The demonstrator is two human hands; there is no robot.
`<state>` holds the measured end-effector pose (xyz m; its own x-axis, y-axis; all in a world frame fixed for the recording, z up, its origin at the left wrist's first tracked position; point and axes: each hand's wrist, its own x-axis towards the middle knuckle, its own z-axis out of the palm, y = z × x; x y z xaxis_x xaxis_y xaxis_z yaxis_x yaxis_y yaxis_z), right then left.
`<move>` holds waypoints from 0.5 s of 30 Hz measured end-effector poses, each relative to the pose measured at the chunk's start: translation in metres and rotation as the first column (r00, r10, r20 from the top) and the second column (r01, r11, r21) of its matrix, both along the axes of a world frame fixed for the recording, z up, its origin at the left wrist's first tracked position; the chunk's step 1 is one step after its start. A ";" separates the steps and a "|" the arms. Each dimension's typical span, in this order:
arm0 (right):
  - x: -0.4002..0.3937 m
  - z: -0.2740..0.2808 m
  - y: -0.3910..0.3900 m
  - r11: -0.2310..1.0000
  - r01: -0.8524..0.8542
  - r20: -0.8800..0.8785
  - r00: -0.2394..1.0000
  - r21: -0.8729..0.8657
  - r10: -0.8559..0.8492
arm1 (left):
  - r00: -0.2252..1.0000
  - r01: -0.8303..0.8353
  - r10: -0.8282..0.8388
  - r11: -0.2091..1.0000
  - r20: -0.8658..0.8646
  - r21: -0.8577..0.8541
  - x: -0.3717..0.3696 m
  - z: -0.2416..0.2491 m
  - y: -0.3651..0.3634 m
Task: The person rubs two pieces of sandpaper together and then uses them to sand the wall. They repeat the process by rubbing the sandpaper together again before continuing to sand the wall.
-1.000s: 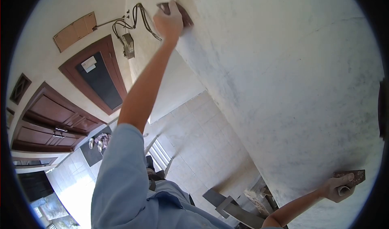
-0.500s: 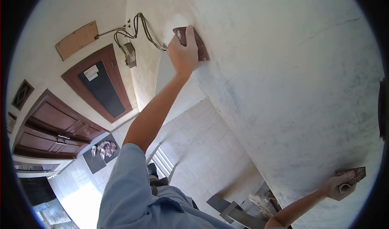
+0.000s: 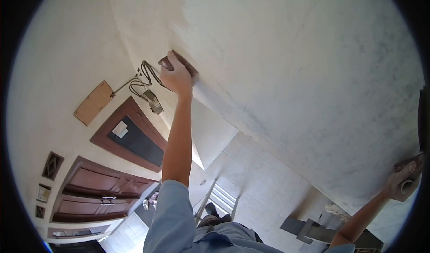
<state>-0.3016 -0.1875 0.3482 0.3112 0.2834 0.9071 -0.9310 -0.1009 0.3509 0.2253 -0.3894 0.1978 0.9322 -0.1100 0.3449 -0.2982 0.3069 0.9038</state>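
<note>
In my left hand (image 3: pixel 177 80), a flat reddish-brown putty scraper (image 3: pixel 186 64) lies against the pale wall (image 3: pixel 286 73), with my thumb laid over its face. The scraper's lower edge is near the wall's left border, where black cables hang. At the far right, my right hand (image 3: pixel 398 185) grips a second brown putty scraper (image 3: pixel 417 161) close to the wall. A round, hollow, pale end (image 3: pixel 406 186) shows at this hand's palm. Lighter and greyer smeared patches cover the wall between the two hands.
Loose black cables (image 3: pixel 145 73) run to a metal box (image 3: pixel 153 103) beside a cardboard piece (image 3: pixel 94 103). Brown doors (image 3: pixel 103 188) stand at left. Below me are a white ladder-like frame (image 3: pixel 222 198), the tiled floor (image 3: pixel 264 185) and a grey board (image 3: pixel 349 235).
My view has swung, shifting the doors and floor rightward and down. My left hand's scraper has shifted toward the cables; my right hand appears farther right and higher. Both keep their grip.
</note>
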 end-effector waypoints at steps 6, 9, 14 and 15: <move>-0.100 -0.041 0.012 0.990 0.133 0.159 0.978 0.035 -0.137 | 0.997 0.065 -0.062 0.995 0.041 -0.075 -0.043 -0.020 0.022; -0.073 -0.036 0.008 0.995 0.098 0.155 0.984 -0.030 -0.092 | 0.994 0.072 -0.069 0.997 0.082 -0.027 -0.033 -0.012 0.017; 0.019 -0.001 -0.011 0.996 -0.043 0.105 0.993 -0.077 0.051 | 0.987 0.149 -0.147 0.988 -0.071 0.027 -0.018 -0.013 0.014; -0.003 -0.009 -0.009 0.999 -0.029 0.138 0.990 -0.042 0.035 | 0.988 0.143 -0.143 0.990 -0.055 0.002 -0.034 -0.010 0.022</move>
<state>-0.3049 -0.1970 0.3396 0.1737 0.3284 0.9284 -0.9673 -0.1199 0.2234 0.1915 -0.3676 0.1882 0.9240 -0.2454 0.2933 -0.2021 0.3378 0.9192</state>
